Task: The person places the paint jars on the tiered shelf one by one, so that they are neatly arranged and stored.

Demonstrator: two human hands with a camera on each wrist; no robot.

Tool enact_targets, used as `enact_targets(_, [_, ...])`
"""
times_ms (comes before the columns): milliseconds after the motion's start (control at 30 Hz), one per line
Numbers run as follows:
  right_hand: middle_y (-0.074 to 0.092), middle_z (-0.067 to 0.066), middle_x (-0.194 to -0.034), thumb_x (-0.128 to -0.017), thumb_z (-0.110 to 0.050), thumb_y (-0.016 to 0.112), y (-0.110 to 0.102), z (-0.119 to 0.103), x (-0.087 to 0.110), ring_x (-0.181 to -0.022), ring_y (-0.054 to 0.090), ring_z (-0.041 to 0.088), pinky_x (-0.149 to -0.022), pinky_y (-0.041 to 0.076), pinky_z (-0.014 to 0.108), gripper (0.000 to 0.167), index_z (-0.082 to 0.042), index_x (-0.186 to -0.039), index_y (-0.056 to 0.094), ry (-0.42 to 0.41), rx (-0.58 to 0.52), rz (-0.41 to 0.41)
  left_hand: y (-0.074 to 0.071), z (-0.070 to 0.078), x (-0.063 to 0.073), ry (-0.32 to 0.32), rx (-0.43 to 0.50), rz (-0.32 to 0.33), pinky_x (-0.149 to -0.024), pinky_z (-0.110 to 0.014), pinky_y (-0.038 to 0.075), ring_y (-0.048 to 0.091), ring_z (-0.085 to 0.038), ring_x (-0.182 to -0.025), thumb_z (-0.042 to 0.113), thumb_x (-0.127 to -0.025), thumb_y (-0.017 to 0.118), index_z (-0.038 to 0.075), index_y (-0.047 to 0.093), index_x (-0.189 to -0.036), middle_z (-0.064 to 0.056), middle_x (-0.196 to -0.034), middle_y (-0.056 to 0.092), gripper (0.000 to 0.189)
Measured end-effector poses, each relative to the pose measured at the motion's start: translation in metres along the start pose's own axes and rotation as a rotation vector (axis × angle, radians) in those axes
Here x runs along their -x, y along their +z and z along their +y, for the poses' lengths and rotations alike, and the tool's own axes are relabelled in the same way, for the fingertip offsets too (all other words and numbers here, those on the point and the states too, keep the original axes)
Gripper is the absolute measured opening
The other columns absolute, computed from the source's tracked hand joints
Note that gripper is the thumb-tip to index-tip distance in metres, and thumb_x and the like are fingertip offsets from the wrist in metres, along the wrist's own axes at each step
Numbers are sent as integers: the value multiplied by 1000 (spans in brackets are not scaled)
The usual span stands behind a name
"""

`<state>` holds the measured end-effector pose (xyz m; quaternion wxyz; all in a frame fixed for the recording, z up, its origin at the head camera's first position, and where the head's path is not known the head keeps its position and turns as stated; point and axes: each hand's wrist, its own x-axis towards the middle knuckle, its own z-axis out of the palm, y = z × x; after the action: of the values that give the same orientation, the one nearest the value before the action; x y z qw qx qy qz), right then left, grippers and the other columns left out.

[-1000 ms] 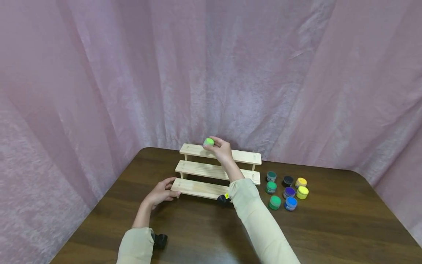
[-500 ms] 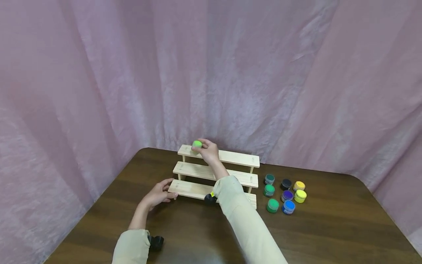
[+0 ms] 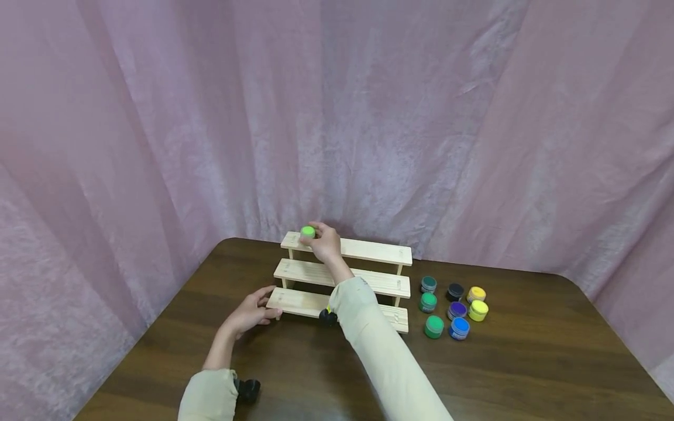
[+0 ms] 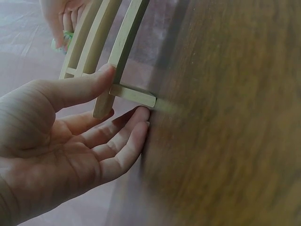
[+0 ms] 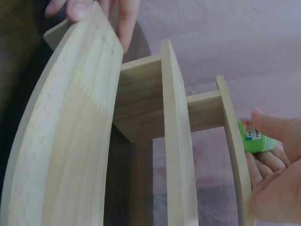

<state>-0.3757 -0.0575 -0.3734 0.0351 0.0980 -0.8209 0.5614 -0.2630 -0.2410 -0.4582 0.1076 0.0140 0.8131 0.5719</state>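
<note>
A three-tier wooden display stand (image 3: 302, 300) stands toward the back of the table. My right hand (image 3: 326, 243) holds a small light green paint jar (image 3: 308, 233) at the left end of the top tier. In the right wrist view the jar (image 5: 254, 136) is right at the tier's board, thumb on one side and fingers beneath or behind it. At the left end of the lowest tier, my left hand (image 3: 250, 314) grips the board. The left wrist view has the thumb (image 4: 89, 87) on its front edge, with the other fingers spread around the end and leg.
Right of the stand are several paint jars: dark green (image 3: 429, 285), two green ones, black (image 3: 455, 292), purple (image 3: 457, 310), blue (image 3: 459, 328) and two yellow ones (image 3: 478, 310). A pink curtain (image 3: 368, 117) hangs behind the brown table (image 3: 516, 362). Both wrists wear small black cameras.
My right hand has carried the light green jar left along the top tier and lowered it to the left end. The left hand has kept its place at the lowest tier.
</note>
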Motion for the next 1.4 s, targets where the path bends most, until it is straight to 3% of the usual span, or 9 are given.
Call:
enact_targets(200, [61, 16, -134, -85, -14, 76, -4, 4, 2, -125, 59, 29, -106, 47, 37, 56, -3, -136, 55, -15, 1, 3, 5, 1, -3, 0, 4, -9, -84, -39, 56, 65, -20, -97, 7, -90, 65, -8, 25, -149, -34, -136, 49, 73])
enact_targets(467, [55, 20, -141, -84, -11, 76, -17, 7, 5, -131, 52, 33, -109, 44, 37, 63, 0, -140, 49, 6, -153, -21, 6, 5, -8, -1, 16, -3, -83, -36, 56, 65, -19, -96, 6, -89, 66, -7, 25, -149, -35, -138, 48, 74])
enact_targets(667, [56, 19, -139, -87, -11, 72, -32, 8, 17, -128, 55, 34, -106, 47, 39, 58, -2, -140, 49, 45, -239, -56, 5, 3, -9, -8, 7, -17, -85, -39, 56, 65, -20, -98, 6, -89, 66, -7, 26, -150, -35, -139, 46, 74])
enact_targets(833, [56, 20, -138, -90, -11, 69, -49, 1, 29, -126, 56, 34, -106, 47, 42, 53, -1, -139, 50, 7, -246, -60, 5, 4, -12, 9, 8, -38, -88, -42, 56, 65, -22, -102, 6, -92, 63, -6, 24, -151, -35, -140, 45, 72])
enact_targets(1000, [56, 15, -139, -91, -15, 69, -64, -2, 47, -129, 54, 30, -107, 46, 43, 50, -7, -137, 53, 8, -275, -81, 5, 2, -13, 27, 12, -64, -90, -43, 56, 65, -23, -102, 6, -93, 62, -7, 22, -151, -36, -138, 46, 72])
enact_targets(1400, [63, 13, -129, -91, -18, 68, -95, 18, 80, -119, 59, 28, -104, 48, 42, 44, -8, -133, 57, -5, -232, -32, -3, -3, -13, 39, 6, -74, -90, -43, 55, 65, -23, -101, 7, -94, 59, -7, 20, -151, -35, -136, 48, 70])
